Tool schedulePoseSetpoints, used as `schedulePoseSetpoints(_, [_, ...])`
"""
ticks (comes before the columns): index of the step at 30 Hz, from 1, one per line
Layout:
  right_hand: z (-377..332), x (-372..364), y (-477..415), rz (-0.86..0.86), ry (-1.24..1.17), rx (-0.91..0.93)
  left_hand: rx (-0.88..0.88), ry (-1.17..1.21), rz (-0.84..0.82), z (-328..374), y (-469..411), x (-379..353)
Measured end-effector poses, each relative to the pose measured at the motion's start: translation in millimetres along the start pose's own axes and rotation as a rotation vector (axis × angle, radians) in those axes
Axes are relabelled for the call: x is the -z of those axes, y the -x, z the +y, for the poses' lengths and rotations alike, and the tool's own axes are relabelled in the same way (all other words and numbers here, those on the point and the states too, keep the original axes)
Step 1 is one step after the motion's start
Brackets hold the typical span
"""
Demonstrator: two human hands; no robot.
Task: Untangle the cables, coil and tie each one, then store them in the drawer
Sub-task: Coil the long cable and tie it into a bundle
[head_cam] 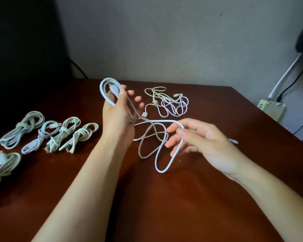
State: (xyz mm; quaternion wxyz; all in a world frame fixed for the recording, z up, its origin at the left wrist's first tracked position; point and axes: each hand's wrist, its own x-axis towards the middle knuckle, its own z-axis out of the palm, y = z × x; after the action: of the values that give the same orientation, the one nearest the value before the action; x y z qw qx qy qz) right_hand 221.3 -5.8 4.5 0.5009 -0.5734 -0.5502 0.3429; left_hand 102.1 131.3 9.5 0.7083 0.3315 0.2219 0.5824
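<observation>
Between left hand (118, 117), right hand (205, 142): cable (161, 171) strung.

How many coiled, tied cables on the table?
5. Four in a row at left: first bundle, second, third, fourth. Fifth nearer, cut by frame edge; more may be hidden.

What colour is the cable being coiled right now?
White. The cable shows best in the head view, against the dark brown table.

Tied coils (59, 132) left on table (199, 198) — tangle (168, 103) behind, right.
</observation>
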Motion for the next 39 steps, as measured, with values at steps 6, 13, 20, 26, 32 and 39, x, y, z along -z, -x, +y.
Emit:
schedulePoseSetpoints(6, [3.2,4.1,-4.1,0.239,0.072,0.091,0.023,0.032,0.045,1.1,-1.7,1.1])
schedulePoseSetpoints(13, [11.0,4.8,-0.1,0.425,0.663,0.547,-0.144,-0.303,0.011,-8.1,-3.8,2.4])
schedulePoseSetpoints(20, [8.2,1.7,3.9,0.505,0.769,0.841,-0.382,-0.785,-0.326,-9.4,10.3,-8.6])
schedulePoseSetpoints(26, [2.1,6.7,8.3,0.687,0.759,0.924,-0.2,-0.736,-0.641,-2.0,24.7,-17.3])
schedulePoseSetpoints(32, [-1.0,16.1,5.1,0.84,0.687,0.903,0.105,-0.478,-0.781,5.5,34.1,-23.0])
schedulePoseSetpoints(39, [5.5,18.4,2.3,0.836,0.786,0.921,0.068,-0.775,-0.97,3.0,38.8,-18.6])
